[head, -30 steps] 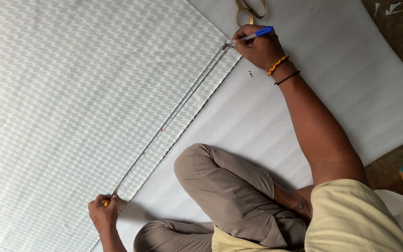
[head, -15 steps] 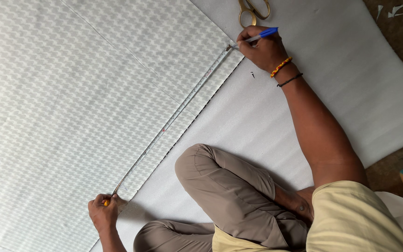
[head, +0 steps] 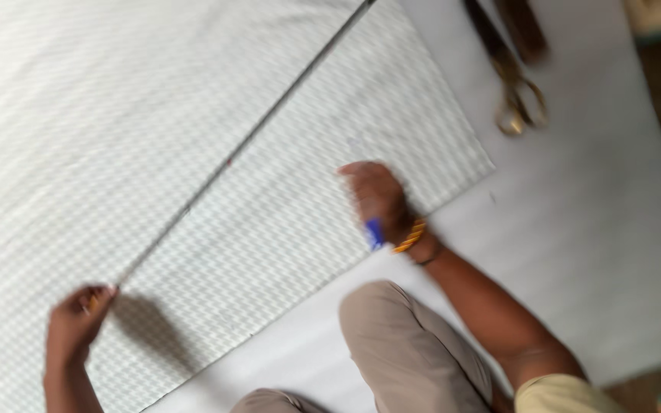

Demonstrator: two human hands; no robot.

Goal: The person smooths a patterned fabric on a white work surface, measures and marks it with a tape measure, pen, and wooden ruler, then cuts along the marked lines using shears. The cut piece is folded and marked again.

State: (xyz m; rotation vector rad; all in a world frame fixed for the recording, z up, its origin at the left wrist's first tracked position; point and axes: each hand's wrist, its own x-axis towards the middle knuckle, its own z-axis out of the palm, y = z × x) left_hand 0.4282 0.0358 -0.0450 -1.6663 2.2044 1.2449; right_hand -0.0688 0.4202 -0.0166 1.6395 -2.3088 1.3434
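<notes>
Pinching near end of long thin rod (head: 246, 141): left hand (head: 74, 325). Rod runs diagonally across patterned fabric (head: 116, 138) toward far edge. Right hand (head: 380, 199) closed on blue pen (head: 375, 233), beside rod's mid-span.

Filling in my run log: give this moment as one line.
left hand: pins thin tape end on patterned white fabric | right hand: holds blue pen on fabric | brass scissors: aside
</notes>
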